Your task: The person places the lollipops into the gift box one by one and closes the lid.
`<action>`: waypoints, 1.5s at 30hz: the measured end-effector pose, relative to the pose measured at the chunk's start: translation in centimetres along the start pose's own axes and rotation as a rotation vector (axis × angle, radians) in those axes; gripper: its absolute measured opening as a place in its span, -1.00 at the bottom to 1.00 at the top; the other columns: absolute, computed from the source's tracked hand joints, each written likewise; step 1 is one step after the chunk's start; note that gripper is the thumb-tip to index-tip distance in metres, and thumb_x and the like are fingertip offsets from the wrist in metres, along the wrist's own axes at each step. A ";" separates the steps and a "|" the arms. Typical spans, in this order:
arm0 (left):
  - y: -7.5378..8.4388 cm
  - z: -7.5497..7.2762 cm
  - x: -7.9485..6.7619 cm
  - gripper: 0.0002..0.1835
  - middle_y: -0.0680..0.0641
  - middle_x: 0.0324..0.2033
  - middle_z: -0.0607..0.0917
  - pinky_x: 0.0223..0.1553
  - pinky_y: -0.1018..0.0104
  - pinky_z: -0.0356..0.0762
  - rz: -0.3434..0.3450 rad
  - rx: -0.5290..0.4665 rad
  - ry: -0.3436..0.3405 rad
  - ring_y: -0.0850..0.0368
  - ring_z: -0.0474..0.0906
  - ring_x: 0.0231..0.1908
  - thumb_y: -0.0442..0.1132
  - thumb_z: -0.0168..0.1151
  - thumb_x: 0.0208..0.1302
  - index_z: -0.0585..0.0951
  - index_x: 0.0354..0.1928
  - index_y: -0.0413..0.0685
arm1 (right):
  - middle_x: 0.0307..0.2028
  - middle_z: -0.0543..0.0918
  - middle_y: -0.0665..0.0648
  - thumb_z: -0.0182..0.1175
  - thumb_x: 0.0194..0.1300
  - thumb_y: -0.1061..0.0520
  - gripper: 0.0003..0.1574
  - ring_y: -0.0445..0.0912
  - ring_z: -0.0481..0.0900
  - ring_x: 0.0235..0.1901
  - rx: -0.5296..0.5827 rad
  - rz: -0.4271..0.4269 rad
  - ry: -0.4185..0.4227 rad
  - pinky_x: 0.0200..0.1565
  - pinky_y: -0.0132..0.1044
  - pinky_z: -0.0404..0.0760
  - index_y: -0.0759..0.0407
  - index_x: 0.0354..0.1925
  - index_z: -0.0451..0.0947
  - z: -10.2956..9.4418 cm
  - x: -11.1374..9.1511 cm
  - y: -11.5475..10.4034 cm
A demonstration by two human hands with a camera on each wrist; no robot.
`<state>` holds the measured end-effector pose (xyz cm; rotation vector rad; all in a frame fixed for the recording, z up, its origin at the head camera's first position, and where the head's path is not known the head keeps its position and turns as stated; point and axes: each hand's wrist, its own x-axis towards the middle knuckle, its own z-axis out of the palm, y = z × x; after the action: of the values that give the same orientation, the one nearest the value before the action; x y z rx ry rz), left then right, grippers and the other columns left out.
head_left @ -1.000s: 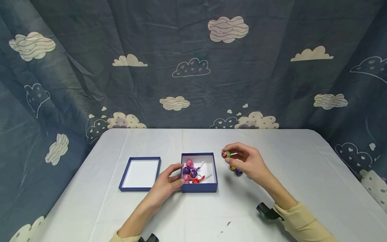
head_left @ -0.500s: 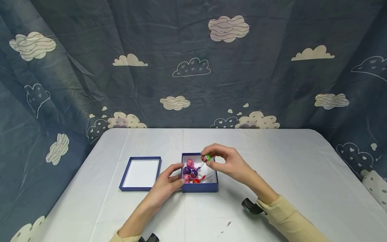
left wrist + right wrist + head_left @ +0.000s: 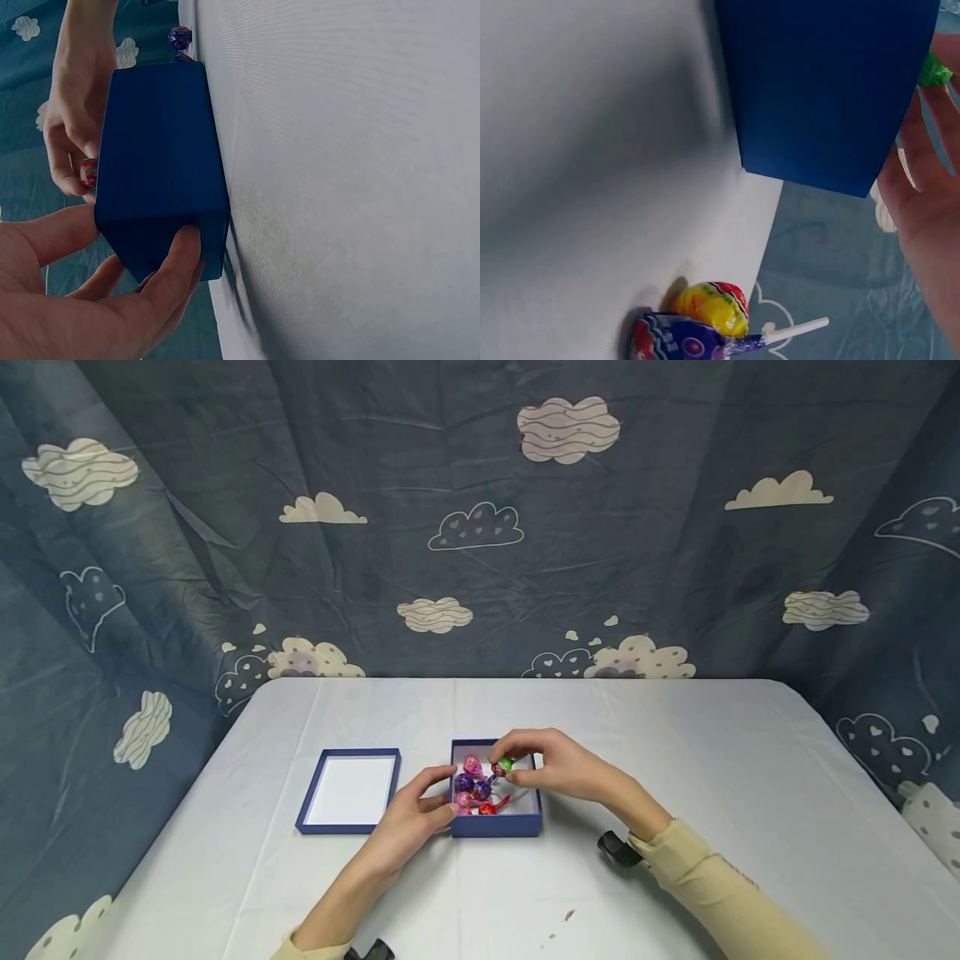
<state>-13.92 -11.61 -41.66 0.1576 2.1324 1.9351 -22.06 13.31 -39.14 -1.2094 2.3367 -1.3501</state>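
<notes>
A blue box (image 3: 495,827) with a white inside stands on the table, holding several wrapped lollipops (image 3: 482,788) in pink, purple and red. My left hand (image 3: 408,814) holds the box at its left side; in the left wrist view, fingertips (image 3: 187,238) lie against the blue wall. Over the box, my right hand (image 3: 555,767) pinches a red-and-green lollipop (image 3: 501,767) by its round head between thumb and fingers. Only a bit of its green wrapper (image 3: 934,71) shows in the right wrist view. The box wall hides the lollipops inside from both wrist views.
The blue-rimmed lid (image 3: 348,792) lies left of the box, white inside up. Right of the box, a yellow lollipop (image 3: 720,306) and a purple lollipop (image 3: 679,337) lie on the white table (image 3: 675,752). A dark cloud-print cloth (image 3: 480,577) hangs behind.
My right hand has carried the red-and-green lollipop leftward from beside the box to over it, then lowered it towards the others. My left hand and the box have stayed in place.
</notes>
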 end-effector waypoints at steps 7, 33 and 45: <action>0.1 0.0 -0.1 -0.43 -0.31 0.38 0.26 0.08 0.04 0.53 -0.001 0.007 0.004 -0.24 0.41 0.23 -0.37 0.16 0.35 0.33 0.39 -0.16 | -0.06 0.66 -0.11 0.26 0.18 0.37 -0.62 -0.15 0.56 -0.07 -0.052 0.092 -0.102 0.05 0.04 0.50 0.05 -0.06 0.66 0.1 0.7 0.3; 0.1 -0.1 0.0 -0.43 -0.30 0.38 0.27 0.09 0.04 0.53 -0.010 0.016 0.009 -0.23 0.42 0.23 -0.35 0.17 0.35 0.34 0.39 -0.11 | -0.17 0.62 -0.16 0.32 0.06 0.40 -0.63 -0.24 0.57 -0.13 -0.200 0.015 -0.238 0.07 -0.12 0.53 0.02 -0.19 0.69 0.7 1.5 1.2; 0.0 0.0 -0.1 -0.44 -0.30 0.39 0.25 0.11 0.01 0.50 -0.007 0.004 0.003 -0.25 0.38 0.26 -0.35 0.17 0.36 0.35 0.38 -0.12 | -0.18 0.68 -0.11 0.34 0.03 0.43 -0.62 -0.19 0.60 -0.11 -0.204 -0.039 -0.247 0.08 -0.08 0.52 0.03 -0.22 0.69 0.7 1.6 1.4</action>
<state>-13.86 -11.67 -41.60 0.1479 2.1362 1.9286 -23.54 12.04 -40.24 -1.3958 2.3252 -0.9275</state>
